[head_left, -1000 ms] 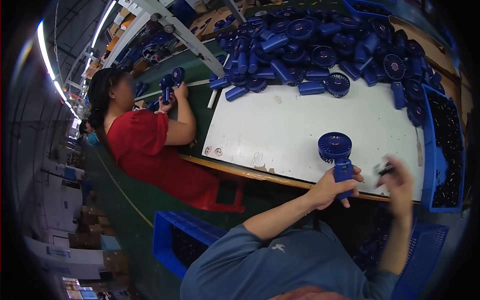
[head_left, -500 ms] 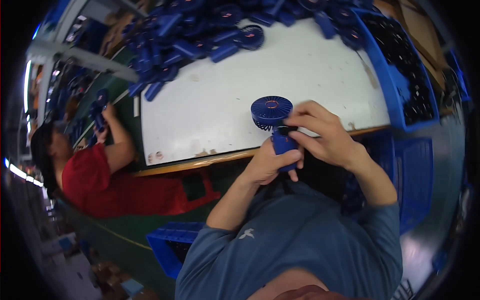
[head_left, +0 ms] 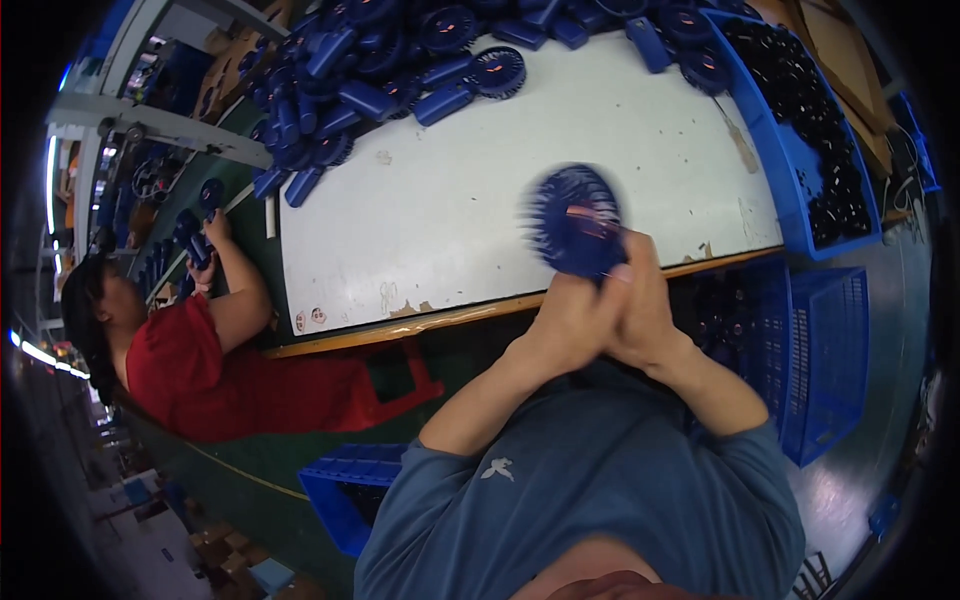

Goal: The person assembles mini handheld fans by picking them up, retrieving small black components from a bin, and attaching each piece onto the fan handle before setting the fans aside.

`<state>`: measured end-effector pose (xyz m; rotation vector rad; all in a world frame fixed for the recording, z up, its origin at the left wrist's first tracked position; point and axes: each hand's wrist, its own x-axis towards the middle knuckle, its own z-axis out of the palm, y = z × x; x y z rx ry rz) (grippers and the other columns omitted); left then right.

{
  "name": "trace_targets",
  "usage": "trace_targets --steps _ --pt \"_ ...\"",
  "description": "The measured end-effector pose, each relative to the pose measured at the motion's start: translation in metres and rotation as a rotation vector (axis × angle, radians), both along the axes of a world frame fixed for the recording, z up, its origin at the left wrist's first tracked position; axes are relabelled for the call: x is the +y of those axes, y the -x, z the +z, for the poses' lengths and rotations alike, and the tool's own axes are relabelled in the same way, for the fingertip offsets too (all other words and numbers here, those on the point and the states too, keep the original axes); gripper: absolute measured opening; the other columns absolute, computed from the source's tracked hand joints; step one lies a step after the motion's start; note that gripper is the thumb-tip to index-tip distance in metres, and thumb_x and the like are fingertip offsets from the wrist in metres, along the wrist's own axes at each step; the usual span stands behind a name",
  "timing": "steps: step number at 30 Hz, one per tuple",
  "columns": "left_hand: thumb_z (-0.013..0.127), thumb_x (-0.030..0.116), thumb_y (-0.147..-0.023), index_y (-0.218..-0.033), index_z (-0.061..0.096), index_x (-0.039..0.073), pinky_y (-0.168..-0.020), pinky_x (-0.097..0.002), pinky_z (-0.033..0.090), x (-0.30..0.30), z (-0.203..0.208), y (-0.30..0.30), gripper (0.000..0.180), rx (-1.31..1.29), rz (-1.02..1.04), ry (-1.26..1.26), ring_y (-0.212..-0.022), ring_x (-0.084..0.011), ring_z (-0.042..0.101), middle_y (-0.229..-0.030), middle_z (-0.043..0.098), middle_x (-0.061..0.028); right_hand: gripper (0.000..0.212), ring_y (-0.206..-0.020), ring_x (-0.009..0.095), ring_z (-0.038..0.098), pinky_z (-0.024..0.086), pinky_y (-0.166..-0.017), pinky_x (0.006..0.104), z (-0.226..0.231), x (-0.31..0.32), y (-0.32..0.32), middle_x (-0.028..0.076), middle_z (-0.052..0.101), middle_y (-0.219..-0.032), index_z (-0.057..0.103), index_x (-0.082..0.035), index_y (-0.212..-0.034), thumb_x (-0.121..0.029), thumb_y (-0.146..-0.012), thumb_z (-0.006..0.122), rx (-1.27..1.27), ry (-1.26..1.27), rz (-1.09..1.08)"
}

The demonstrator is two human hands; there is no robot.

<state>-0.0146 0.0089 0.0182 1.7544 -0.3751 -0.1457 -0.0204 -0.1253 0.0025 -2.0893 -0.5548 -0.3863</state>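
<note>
A dark blue handheld fan (head_left: 572,225) is in my two hands above the near edge of the white table, its round head blurred by motion. My left hand (head_left: 568,328) is closed around the fan's handle, which the fingers hide. Pressed against it from the right, my right hand (head_left: 645,305) also closes on the fan, with its thumb just below the fan head. Beyond my hands, a large heap of similar blue fans (head_left: 370,100) covers the far left part of the table.
A blue tray (head_left: 792,215) of small black pieces stands along the table's right side. Blue crates (head_left: 825,350) are below it, and another blue crate (head_left: 335,510) sits at my lower left. At left, a person in red (head_left: 180,350) holds fans.
My right hand has moved from pinching near the fan's neck to closing around the handle beside my left hand. The fan head has tilted and turned from lying flat.
</note>
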Motion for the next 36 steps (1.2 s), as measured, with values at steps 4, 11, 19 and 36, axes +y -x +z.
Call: trace_targets --steps 4,11,19,36 --pt "0.071 0.048 -0.081 -0.147 0.016 -0.016 -0.117 -0.0532 0.019 0.006 0.030 -0.059 0.107 -0.565 0.027 -0.540 -0.143 -0.0509 0.021 -0.150 0.021 -0.0402 0.057 -0.095 0.014 0.054 0.044 -0.088 0.0281 -0.026 -0.051 0.036 0.005 0.057 -0.104 0.047 0.000 -0.129 -0.011 -0.078 0.070 0.629 -0.687 0.105" --pt "0.067 0.030 -0.087 -0.140 0.039 -0.009 -0.115 -0.0509 0.026 0.131 -0.053 -0.209 0.072 -0.499 0.493 -0.967 -0.140 -0.0447 0.031 -0.146 0.039 -0.0284 0.045 -0.104 0.024 0.058 0.043 -0.097 0.0342 -0.130 -0.187 0.118 0.015 0.062 -0.112 0.055 0.006 -0.125 -0.009 -0.083 0.064 0.470 -0.212 -0.722" --pt "0.074 0.027 -0.073 -0.114 0.058 -0.006 -0.089 -0.0437 0.050 0.118 -0.030 -0.200 0.055 -0.196 0.369 -0.900 -0.095 -0.0385 0.062 -0.104 0.063 -0.0242 0.051 -0.106 0.038 0.063 0.047 -0.097 0.0398 -0.284 -0.287 0.194 0.027 0.065 -0.110 0.058 0.006 -0.120 -0.023 -0.081 0.072 0.923 0.368 -0.937" --pt "0.045 0.051 -0.101 -0.111 0.061 0.001 -0.084 -0.0410 0.056 0.001 -0.041 -0.036 0.054 0.743 0.173 0.837 -0.090 -0.0256 0.069 -0.097 0.068 -0.0130 0.045 -0.082 0.039 0.063 0.052 -0.074 0.0433 -0.010 -0.013 0.027 0.023 0.062 -0.093 0.055 0.002 -0.114 -0.027 -0.085 0.072 0.261 0.072 0.125"
